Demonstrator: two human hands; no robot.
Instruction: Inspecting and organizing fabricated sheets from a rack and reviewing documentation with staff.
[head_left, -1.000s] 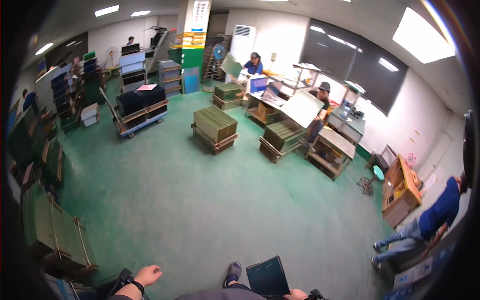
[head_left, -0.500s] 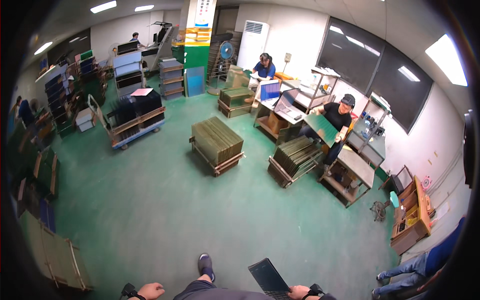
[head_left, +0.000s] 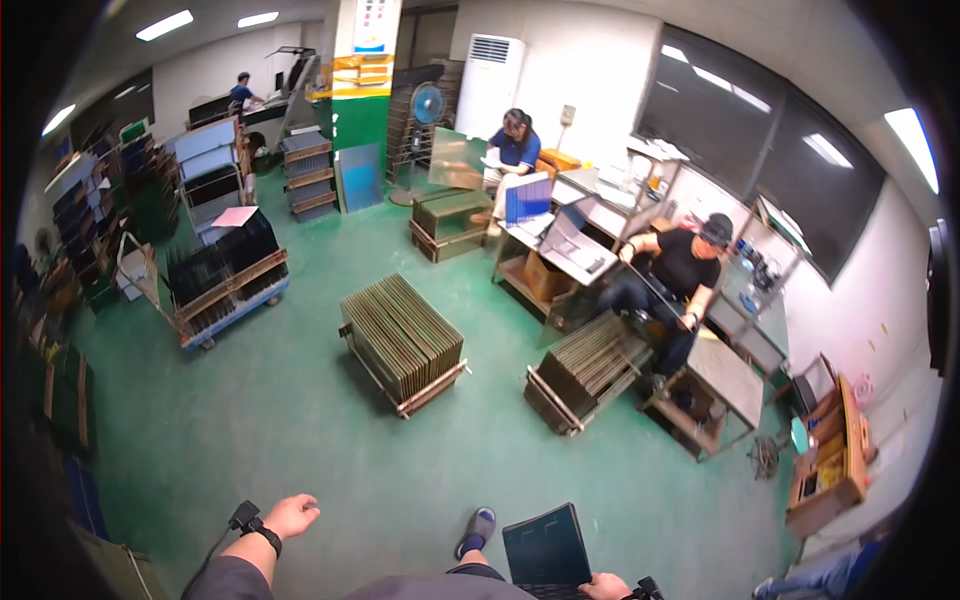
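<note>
My right hand [head_left: 604, 587] grips the right edge of an open black laptop [head_left: 547, 549], low in the view. Its dark screen stands up, and part of the keyboard shows below. My left hand [head_left: 291, 515] is out in front at the lower left, fingers loosely extended, nothing in it. A black strap with a small device [head_left: 246, 517] sits on the left wrist. Ahead of me a wooden-framed rack of upright greenish panels [head_left: 403, 335] stands on the floor. To its right is a second such rack [head_left: 585, 370].
A person in black [head_left: 690, 265] sits behind the right rack, handling a panel. Another in blue [head_left: 515, 150] sits by a desk [head_left: 560, 258]. A blue cart [head_left: 235, 315] stands left, a low metal table [head_left: 722, 385] right, a wooden cabinet [head_left: 832, 465] at far right. Green floor [head_left: 400, 455] lies between.
The racks appear larger and closer as my view has moved forward. My left hand has swung up and forward. The person in black has lowered the panel toward the right rack.
</note>
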